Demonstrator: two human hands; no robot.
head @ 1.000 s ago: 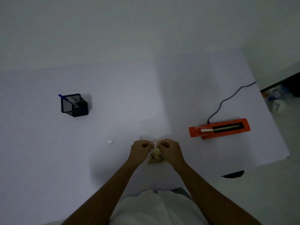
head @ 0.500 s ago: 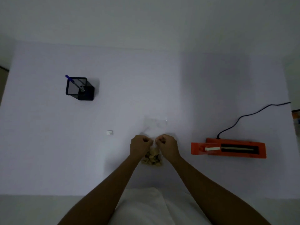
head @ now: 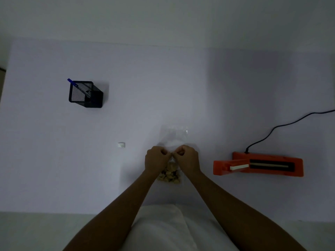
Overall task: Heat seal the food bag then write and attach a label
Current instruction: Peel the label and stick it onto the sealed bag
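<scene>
A clear plastic food bag point(head: 174, 136) lies on the white table point(head: 163, 84) in front of me, with pale food pieces point(head: 169, 175) in its near end. My left hand point(head: 156, 160) and my right hand point(head: 187, 159) sit side by side over the bag's middle, fingers curled, each pinching the plastic. The bag's open end stretches flat away from my hands. An orange heat sealer point(head: 259, 164) lies to the right, apart from the bag. A small white label point(head: 121, 144) lies to the left.
A black mesh pen holder point(head: 85, 94) with a blue pen point(head: 76, 86) stands at the far left. The sealer's black cable point(head: 282, 127) runs off to the right edge. The table's near edge is just below my forearms.
The camera view has swung to face the table squarely. My hands stay together, pinching the bag in the same spot.
</scene>
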